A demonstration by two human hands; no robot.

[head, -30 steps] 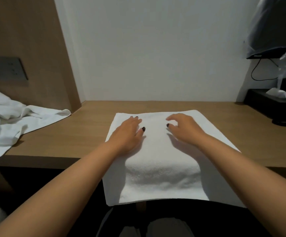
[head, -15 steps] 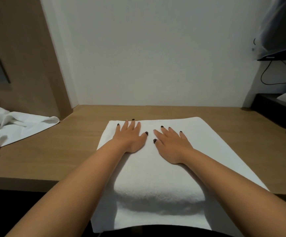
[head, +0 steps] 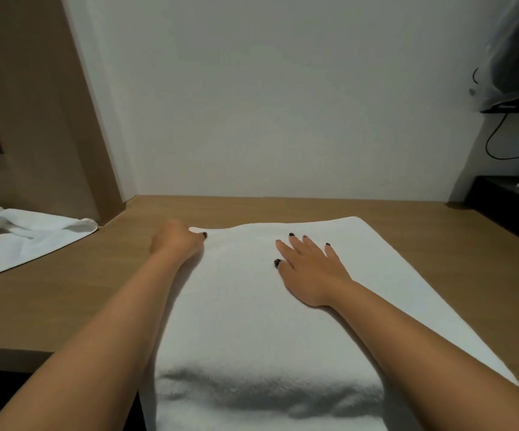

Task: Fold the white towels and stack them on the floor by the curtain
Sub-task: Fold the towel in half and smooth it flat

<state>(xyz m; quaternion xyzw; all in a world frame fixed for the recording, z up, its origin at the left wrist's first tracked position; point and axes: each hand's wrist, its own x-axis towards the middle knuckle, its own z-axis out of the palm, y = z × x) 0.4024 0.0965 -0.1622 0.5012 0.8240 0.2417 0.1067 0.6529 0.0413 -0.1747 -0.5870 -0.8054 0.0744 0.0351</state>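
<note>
While the towel (head: pixel 267 312) lies flat on the desk (head: pixel 74 290), its near end hanging over the front edge, the left hand (head: pixel 175 244) curls its fingers at the far left corner and seems to pinch it, though the fingertips are hidden, and the right hand (head: pixel 311 269) rests flat, fingers spread, on the cloth right of centre. If the left hand lifts that corner alone, the fold may come out skewed; the far edge already bulges between the hands, and a crease could get pressed in there. The overhang could also drag the towel toward the floor if the right hand lets up. Half a second earlier both hands lay flat, side by side, near the middle of the far edge; since then the left has moved out to the corner and closed, and the right has shifted rightward. A second, crumpled towel (head: pixel 25 241) waits at the left.
</note>
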